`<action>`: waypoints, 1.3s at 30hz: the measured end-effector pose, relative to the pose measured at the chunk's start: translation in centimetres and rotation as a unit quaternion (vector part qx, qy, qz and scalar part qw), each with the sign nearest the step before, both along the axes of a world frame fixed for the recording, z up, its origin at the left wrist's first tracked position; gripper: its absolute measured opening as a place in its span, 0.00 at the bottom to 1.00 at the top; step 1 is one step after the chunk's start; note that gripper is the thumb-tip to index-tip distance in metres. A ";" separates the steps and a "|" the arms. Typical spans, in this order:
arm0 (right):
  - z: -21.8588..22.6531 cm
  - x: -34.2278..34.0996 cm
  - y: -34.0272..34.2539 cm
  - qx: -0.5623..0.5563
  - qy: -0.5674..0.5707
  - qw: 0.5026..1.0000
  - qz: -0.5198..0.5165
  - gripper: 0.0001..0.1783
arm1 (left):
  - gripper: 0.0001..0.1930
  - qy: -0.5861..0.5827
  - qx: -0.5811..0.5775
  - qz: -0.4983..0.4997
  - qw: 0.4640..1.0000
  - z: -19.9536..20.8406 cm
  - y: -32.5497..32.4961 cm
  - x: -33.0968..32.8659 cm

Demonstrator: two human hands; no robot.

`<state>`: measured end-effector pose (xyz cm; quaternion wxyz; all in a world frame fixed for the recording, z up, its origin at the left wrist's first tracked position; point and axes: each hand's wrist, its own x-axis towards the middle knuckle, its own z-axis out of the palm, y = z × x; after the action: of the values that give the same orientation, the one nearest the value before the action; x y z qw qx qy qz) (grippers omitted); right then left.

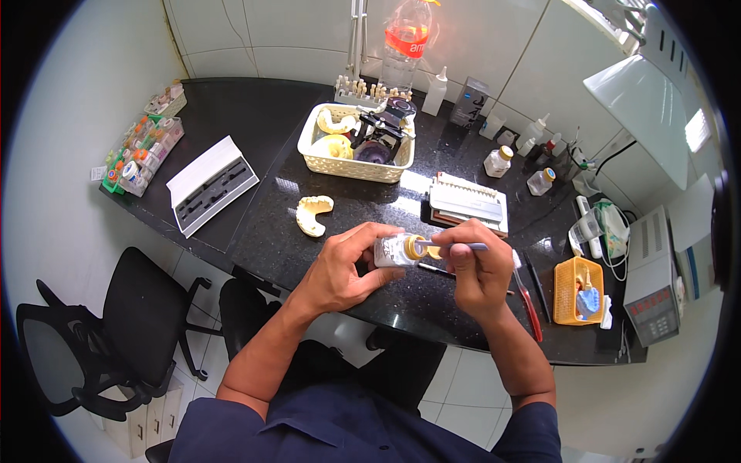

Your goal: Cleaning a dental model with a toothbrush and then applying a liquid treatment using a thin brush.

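My left hand [347,266] is wrapped round a small clear jar [392,251] with a white label and a yellow ring at its neck. The jar lies tilted, its mouth toward the right. A slim grey-lilac stick-like tool [467,246] is pinched in my right hand [480,270]; its left end meets the jar's mouth, and I cannot tell how deep it goes. Something yellow, perhaps the jar's cap [434,252], shows beside my right fingers. On the black counter [262,231], a cream horseshoe-shaped dental cast [312,215] rests just beyond my left hand.
Behind stands a cream basket [351,171] with casts and a black articulator. A tooth shade guide [468,202] lies right of it. Farther right are small bottles [498,161], a red-handled tool [530,312], a yellow basket [567,266] and a lamp [644,108]. An open case [212,185] lies left.
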<state>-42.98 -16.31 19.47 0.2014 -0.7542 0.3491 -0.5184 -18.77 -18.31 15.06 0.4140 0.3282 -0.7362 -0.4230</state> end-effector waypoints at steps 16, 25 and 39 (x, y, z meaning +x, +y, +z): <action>0.5 -0.6 -0.1 0.003 0.021 0.997 0.077 0.09 | 0.35 0.002 -0.030 -0.038 0.999 0.4 0.1 0.3; 0.2 0.1 0.0 -0.002 0.029 0.997 0.066 0.09 | 0.40 0.033 -0.050 -0.028 0.998 -0.2 0.0 -0.2; 0.0 1.0 0.4 -0.028 0.053 0.997 0.038 0.06 | 0.28 0.030 -0.019 -0.011 0.999 -0.4 -0.3 -0.2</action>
<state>-41.96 -15.95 19.52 0.1813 -0.7987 0.3159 -0.4790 -19.00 -18.65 14.61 0.4375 0.2989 -0.7347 -0.4236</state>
